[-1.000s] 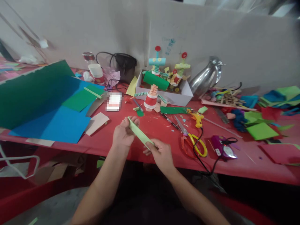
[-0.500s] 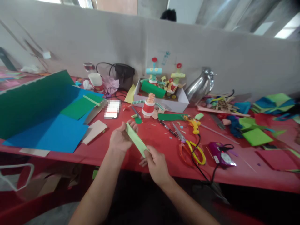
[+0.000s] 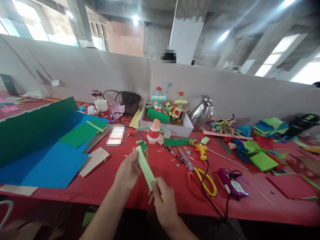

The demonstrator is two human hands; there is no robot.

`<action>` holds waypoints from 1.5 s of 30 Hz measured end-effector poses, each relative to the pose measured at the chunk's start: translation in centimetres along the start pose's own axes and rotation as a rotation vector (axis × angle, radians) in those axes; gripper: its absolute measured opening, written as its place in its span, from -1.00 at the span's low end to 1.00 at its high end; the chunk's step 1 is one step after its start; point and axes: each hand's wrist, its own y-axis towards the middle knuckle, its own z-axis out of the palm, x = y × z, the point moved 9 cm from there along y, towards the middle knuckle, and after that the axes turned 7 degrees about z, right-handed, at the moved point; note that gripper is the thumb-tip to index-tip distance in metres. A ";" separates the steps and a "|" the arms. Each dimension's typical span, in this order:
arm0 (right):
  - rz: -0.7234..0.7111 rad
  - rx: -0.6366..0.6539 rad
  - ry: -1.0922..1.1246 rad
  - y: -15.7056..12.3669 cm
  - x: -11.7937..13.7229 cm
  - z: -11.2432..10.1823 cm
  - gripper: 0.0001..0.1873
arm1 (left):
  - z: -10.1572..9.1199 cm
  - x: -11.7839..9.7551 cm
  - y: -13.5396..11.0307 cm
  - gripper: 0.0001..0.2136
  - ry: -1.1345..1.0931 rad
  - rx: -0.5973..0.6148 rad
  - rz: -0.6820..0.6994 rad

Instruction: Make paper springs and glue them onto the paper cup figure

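Observation:
A light green paper strip [image 3: 146,168] slants between my two hands above the table's front part. My left hand [image 3: 128,170] is closed around the strip's upper end, thumb on its edge and fingers behind. At the lower end my right hand [image 3: 165,201] pinches the strip between thumb and fingers. Just beyond stands a red-and-white paper cup figure [image 3: 153,134] with folded paper arms and an orange folded paper piece on top. Scissors with yellow handles [image 3: 200,175] lie right of my right hand, by a yellow glue gun [image 3: 202,150] and a dark pen [image 3: 175,155].
Large blue sheets [image 3: 47,166] and a green board [image 3: 37,130] cover the left. A white box [image 3: 175,129] with paper figures stands behind, beside a metal jug [image 3: 201,113]. A purple device [image 3: 233,185] with cords lies right. Another person's blurred hand [image 3: 308,165] is at the right edge.
My view has tilted up, so the table and my hands sit lower in the picture. The fingers of my left hand have closed more around the strip's upper end.

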 end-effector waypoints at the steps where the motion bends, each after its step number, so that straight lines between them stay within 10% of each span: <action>1: 0.002 -0.040 0.006 0.2 -0.1 -0.3 -0.64 | 0.3 0.6 -0.8 -0.95 0.022 0.032 0.029; 6: -0.039 -0.086 -0.040 0.8 0.1 -0.3 -0.66 | -0.8 4.6 -4.5 -0.76 0.134 -0.055 -0.026; 15: -0.108 -0.016 -0.130 -0.3 1.0 0.2 -0.63 | -1.8 4.1 -3.8 -0.98 0.099 -0.122 -0.071; 22: -0.099 -0.124 -0.061 0.4 1.5 -1.2 -0.64 | 0.0 4.4 -4.7 -0.73 0.116 0.057 -0.023; 28: -0.179 0.005 -0.247 0.0 2.2 -0.6 -0.70 | -2.2 1.8 -3.2 -0.70 0.355 0.002 0.197; 35: -0.106 -0.117 -0.061 3.4 4.7 -8.1 -0.70 | 0.4 0.6 -4.4 -0.75 1.199 0.460 0.381; 45: 0.125 0.196 0.147 3.3 1.3 -5.3 -0.57 | -0.7 -1.6 -5.8 -0.76 1.547 0.629 0.455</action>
